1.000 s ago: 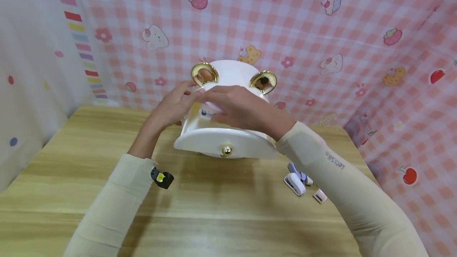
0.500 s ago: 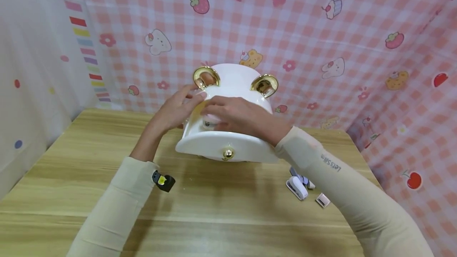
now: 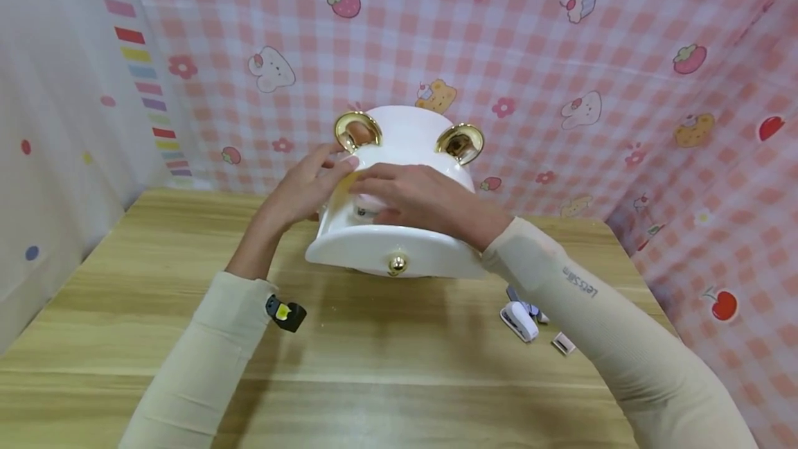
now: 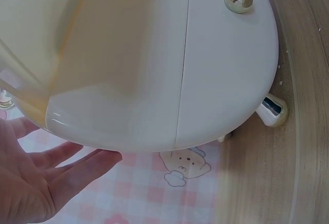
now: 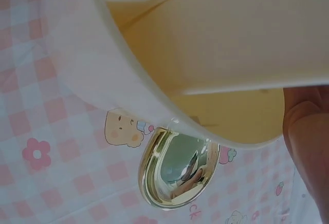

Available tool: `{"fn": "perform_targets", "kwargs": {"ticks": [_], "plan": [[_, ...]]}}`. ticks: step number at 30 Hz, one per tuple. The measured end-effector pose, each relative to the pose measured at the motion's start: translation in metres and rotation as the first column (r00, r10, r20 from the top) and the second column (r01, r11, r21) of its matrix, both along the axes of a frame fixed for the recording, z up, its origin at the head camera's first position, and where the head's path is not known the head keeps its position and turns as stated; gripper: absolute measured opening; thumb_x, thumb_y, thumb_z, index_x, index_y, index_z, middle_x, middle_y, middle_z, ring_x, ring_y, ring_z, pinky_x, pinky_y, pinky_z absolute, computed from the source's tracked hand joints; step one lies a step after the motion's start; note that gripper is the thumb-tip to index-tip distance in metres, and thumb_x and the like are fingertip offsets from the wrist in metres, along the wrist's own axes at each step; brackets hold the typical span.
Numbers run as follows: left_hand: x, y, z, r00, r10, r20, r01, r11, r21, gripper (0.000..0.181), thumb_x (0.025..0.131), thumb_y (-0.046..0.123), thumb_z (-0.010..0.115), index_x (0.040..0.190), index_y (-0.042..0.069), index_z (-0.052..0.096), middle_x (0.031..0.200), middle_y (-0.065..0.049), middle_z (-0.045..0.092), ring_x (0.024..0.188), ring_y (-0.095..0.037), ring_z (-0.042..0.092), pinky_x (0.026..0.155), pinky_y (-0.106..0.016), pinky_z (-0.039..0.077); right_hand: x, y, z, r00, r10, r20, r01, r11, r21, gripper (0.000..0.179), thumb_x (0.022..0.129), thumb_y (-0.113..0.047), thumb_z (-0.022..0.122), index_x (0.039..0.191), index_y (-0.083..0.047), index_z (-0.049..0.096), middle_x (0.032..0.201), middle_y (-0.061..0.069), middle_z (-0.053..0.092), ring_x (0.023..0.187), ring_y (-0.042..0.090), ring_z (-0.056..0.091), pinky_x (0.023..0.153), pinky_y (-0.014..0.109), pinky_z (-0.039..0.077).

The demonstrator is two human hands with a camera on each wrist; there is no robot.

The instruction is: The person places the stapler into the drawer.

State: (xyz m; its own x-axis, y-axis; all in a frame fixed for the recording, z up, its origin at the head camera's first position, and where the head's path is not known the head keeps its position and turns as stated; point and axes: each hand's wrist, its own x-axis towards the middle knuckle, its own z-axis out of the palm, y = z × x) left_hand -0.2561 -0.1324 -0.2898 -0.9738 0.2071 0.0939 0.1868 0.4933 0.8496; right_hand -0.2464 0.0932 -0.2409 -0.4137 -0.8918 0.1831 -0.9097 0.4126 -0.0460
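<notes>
A white rounded storage box with gold ears stands on the table, its front drawer tipped out and bearing a gold knob. My left hand rests at the box's left side; the left wrist view shows straight fingers touching the curved wall. My right hand reaches into the opening over the drawer. Between its fingers and thumb it pinches a small pink-and-white item, mostly covered by the hand. In the right wrist view only the edge of the right hand shows, beside the rim.
On the wooden table, to the right, lie a small white stapler, a bluish-purple item partly behind it, and a small pale rectangular piece. A pink checked cloth hangs behind the box.
My right hand has lowered slightly into the box's opening with the pink-and-white item, away from my left fingertips. My left hand has stayed at the box's side.
</notes>
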Motion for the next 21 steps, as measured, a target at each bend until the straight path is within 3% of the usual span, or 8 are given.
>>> {"fn": "perform_targets", "kwargs": {"ticks": [7, 21], "plan": [[0.001, 0.001, 0.0, 1.0, -0.004, -0.005, 0.004, 1.0, -0.005, 0.08, 0.098, 0.066, 0.046, 0.157, 0.014, 0.033, 0.148, -0.023, 0.044, 0.123, -0.044, 0.053, 0.066, -0.046, 0.062, 0.001, 0.007, 0.003, 0.998, -0.001, 0.058, 0.003, 0.999, -0.037, 0.048, 0.097, -0.016, 0.072, 0.142, -0.006, 0.058, 0.145, 0.008, 0.057, 0.127, 0.024, 0.058, 0.108, 0.038, 0.046], [0.001, 0.0, -0.001, 1.0, -0.008, 0.019, 0.007, 1.0, 0.017, 0.081, 0.097, 0.069, 0.046, 0.157, 0.016, 0.034, 0.148, -0.021, 0.044, 0.122, -0.042, 0.054, 0.069, -0.048, 0.062, 0.007, 0.028, 0.008, 0.998, 0.056, 0.016, -0.052, 0.982, -0.182, 0.044, 0.093, -0.01, 0.075, 0.136, -0.003, 0.064, 0.134, 0.011, 0.065, 0.121, 0.025, 0.063, 0.1, 0.04, 0.053]]}}
